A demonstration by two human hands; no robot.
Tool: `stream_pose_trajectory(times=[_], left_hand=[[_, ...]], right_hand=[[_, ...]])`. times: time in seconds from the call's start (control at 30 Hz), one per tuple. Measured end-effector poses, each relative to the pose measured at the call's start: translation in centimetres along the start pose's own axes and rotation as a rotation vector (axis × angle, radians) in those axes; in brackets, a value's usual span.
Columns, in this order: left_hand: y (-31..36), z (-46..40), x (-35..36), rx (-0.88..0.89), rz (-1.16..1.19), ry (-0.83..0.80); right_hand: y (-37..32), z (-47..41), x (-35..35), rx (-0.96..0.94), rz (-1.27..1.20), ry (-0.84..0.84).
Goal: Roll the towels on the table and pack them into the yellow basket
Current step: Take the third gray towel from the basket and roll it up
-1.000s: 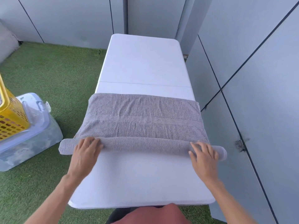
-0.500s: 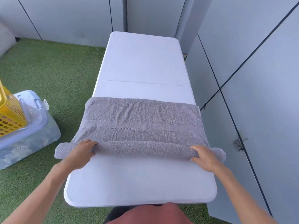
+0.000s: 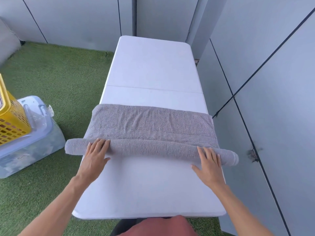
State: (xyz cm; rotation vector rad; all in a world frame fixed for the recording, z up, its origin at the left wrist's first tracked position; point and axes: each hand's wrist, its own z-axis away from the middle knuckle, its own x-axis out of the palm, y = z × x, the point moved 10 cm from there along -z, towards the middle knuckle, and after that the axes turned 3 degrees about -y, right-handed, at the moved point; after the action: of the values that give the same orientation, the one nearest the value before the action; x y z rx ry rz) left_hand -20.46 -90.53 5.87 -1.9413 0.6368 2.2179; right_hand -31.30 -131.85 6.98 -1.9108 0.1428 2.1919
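The grey towel [image 3: 150,126] is laid across the white table [image 3: 153,68], half rolled, its roll ends overhanging both side edges. The roll is pressed by the left hand [image 3: 95,155] and right hand [image 3: 208,165], fingers straight, nothing gripped. The yellow basket [image 3: 12,120] is set on a clear bin [image 3: 30,150] beyond the left edge.

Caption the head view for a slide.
Both hands, left and right, press flat on a half-rolled grey towel on the white table.
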Motion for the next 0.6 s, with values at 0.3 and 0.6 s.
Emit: stream_pose_trajectory(times=[0.3, 0.6], left_hand=[[-0.7, 0.4, -0.7, -0.055, 0.103, -0.102], [-1.7, -1.9, -4.1, -0.064, 0.360, 0.038]], right_hand=[[0.5, 0.2, 0.0, -0.012, 0.000, -0.197], [1.7, -1.7, -3.1, 0.172, -0.516, -0.074]])
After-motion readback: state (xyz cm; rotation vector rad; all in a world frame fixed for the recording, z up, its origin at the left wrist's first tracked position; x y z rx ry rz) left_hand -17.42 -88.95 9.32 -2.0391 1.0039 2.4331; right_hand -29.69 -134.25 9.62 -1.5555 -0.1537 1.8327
